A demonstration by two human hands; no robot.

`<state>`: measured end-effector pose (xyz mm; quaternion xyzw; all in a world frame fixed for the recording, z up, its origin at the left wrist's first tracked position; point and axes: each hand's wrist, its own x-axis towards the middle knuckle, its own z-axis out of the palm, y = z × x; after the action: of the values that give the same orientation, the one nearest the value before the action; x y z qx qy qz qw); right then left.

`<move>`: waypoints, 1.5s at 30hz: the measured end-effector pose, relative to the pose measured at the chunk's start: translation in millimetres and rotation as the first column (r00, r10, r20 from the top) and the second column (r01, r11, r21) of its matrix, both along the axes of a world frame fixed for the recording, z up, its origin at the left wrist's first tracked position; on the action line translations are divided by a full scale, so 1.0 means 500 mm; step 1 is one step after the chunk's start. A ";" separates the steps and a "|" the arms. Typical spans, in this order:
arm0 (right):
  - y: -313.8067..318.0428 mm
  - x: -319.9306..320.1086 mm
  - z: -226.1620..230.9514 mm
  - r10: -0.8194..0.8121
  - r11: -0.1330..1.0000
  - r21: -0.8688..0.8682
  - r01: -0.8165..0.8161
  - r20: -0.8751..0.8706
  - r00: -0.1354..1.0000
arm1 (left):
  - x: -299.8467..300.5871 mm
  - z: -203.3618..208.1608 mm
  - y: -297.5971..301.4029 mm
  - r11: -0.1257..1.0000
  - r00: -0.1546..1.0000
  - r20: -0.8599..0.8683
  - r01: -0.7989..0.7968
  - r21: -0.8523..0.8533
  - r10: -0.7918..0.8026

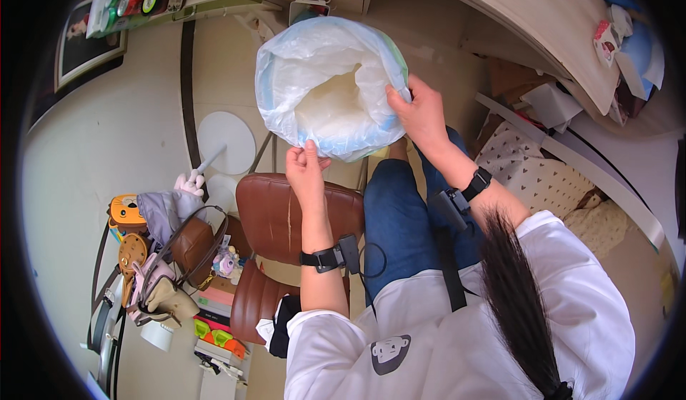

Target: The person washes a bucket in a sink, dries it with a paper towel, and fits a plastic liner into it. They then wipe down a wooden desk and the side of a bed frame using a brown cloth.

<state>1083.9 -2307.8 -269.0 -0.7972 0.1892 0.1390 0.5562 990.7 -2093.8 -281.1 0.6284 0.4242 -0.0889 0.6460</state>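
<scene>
In front of me at the top centre is a round bin lined with a translucent white plastic bag [279, 78], its mouth facing up toward me. The bag folds outward over the rim, with bluish and green tints along the outside. My left hand [307, 170] pinches the bag's edge at the near side of the rim, thumb on top. At the right side, my right hand [423, 111] is closed on the rim and the bag, fingers tucked out of sight. What the bin rests on is hidden.
A brown leather chair [286, 218] stands below the bin on the left. Further left hang several bags [193, 250] beside a white round-based stand [227, 143]. A shelf with bottles [150, 0] is at the top left, a pale desk edge [543, 28] at the top right.
</scene>
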 end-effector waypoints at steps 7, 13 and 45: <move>0.007 -0.028 0.017 0.152 0.988 0.028 -0.151 -0.020 0.988 | -0.027 -0.035 -0.027 0.979 0.976 -0.161 -0.165 -0.123 0.144; -0.034 -0.056 -0.052 0.070 0.892 0.452 -0.029 -0.075 0.995 | -0.039 -0.038 -0.025 0.963 0.964 -0.182 -0.223 -0.149 0.195; -0.016 -0.004 -0.058 0.314 0.896 -0.320 -0.308 -0.035 0.949 | 0.032 0.066 -0.063 0.435 0.792 -0.147 0.468 0.769 -0.592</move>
<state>1082.0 -2315.7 -297.9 -0.8981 0.0748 0.1865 0.3911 1006.9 -2125.1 -248.2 0.9470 0.1521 -0.0505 0.2784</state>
